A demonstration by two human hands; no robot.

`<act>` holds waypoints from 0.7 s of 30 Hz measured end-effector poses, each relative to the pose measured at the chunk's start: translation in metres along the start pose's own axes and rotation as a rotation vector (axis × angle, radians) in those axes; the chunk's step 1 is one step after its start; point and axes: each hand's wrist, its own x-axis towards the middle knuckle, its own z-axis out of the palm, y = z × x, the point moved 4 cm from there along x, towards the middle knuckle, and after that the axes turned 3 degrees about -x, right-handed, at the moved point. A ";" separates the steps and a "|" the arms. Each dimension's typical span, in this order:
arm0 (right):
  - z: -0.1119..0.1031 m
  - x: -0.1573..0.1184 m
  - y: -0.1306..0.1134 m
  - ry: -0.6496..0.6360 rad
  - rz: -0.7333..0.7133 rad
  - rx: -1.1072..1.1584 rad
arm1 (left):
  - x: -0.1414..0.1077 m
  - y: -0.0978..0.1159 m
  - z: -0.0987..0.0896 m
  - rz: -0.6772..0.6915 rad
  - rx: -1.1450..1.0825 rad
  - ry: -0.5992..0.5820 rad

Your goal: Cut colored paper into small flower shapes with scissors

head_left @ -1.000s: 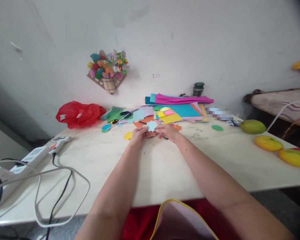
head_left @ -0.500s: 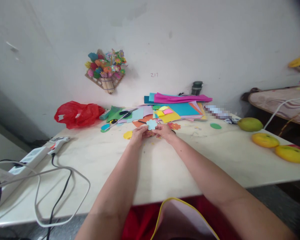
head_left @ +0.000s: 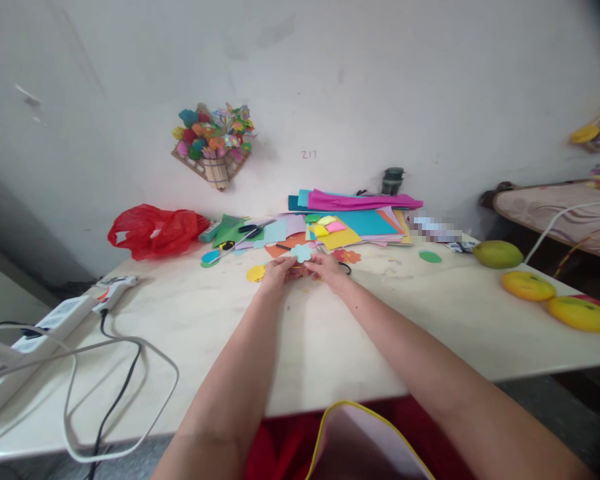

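Note:
A light blue paper flower [head_left: 301,253] is held between both hands over the table. My left hand [head_left: 280,269] is closed on its left side, fingers partly hidden beneath it. My right hand [head_left: 325,267] pinches the flower's lower right edge. Yellow paper shapes [head_left: 255,273] lie just left of my left hand. Behind my right hand are orange-red paper flowers [head_left: 347,256]. A black scissor handle [head_left: 346,268] shows beside that hand. An orange paper piece [head_left: 286,246] lies behind the blue flower.
Colored paper sheets [head_left: 370,224] lie against the wall, with dark-handled scissors [head_left: 251,230] to their left. A red plastic bag [head_left: 156,231] sits at the back left. Cables and a power strip [head_left: 60,319] occupy the left side. Mangoes [head_left: 529,285] lie at the right.
The blue flower and both hands keep nearly the same place. More of the black handle beside my right hand shows. The whole view has shifted slightly.

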 end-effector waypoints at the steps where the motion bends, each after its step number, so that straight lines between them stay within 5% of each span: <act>1: 0.001 0.000 -0.001 -0.016 -0.009 -0.005 | 0.000 0.000 0.000 0.002 -0.003 0.004; 21: 0.001 -0.003 0.005 0.192 -0.033 0.001 | -0.004 -0.001 0.015 0.002 -0.135 0.057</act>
